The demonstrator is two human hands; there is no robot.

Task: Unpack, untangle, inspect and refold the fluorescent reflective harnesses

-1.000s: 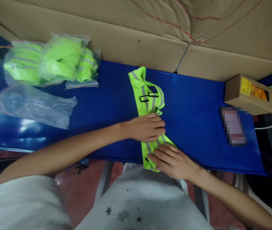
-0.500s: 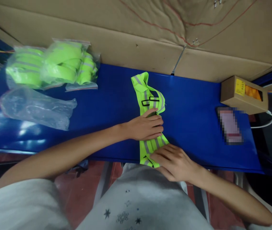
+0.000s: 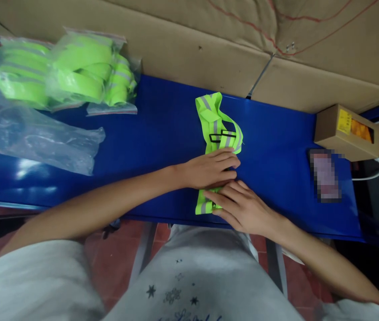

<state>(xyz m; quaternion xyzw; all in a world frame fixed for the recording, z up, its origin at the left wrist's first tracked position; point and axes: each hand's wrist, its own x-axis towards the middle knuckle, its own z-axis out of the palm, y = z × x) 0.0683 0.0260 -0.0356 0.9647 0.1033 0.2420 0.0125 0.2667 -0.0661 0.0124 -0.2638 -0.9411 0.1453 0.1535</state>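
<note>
A neon yellow-green reflective belt (image 3: pixel 212 118) with grey stripes and black buckles lies lengthwise on the blue table. Its far end is looped and loose. My left hand (image 3: pixel 211 168) rests across the middle of the belt, its fingers curled round the layers. Close below it, my right hand (image 3: pixel 244 205) grips the near end, which is folded over, with thumb and fingers on the fabric. The hands nearly touch, and the part of the belt beneath them is hidden.
Clear bags of rolled neon belts (image 3: pixel 82 71) lie at the back left, with a clear plastic bag (image 3: pixel 42 138) in front. On the right are a cardboard box (image 3: pixel 332 129) and a pixelated flat object (image 3: pixel 325 176). A cardboard wall (image 3: pixel 176 53) stands behind the blue table (image 3: pixel 162 133).
My right hand has moved up towards my left hand, bringing the belt's near end with it. The near part of the belt now looks shorter. The view has shifted slightly.
</note>
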